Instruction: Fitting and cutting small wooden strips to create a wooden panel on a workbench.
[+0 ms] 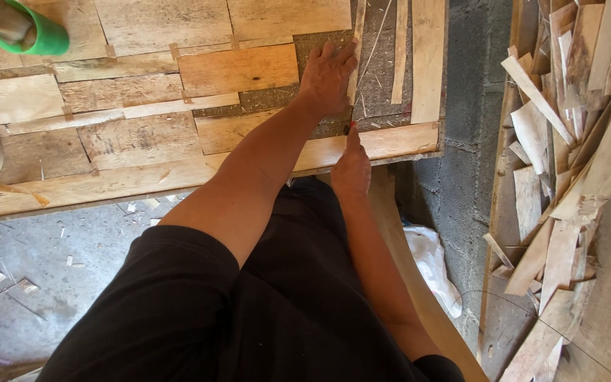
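Left hand [328,76]: flat, fingers spread, pressing a narrow veneer strip [357,44] onto the far-right part of the patchwork veneer sheet [143,134]; grasps nothing.
Right hand [351,170]: at the sheet's near edge, finger pointing at the strip's near end; whether it grips anything, cannot tell.
Far left: green tape roll [33,28].
Right: scrap veneer pile [567,155].

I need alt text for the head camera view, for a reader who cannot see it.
Seen from above, a person's left hand presses a thin wood strip onto a board of patched veneer sheets, while the right hand rests at the board's near edge. Veneer scraps lie piled at right.
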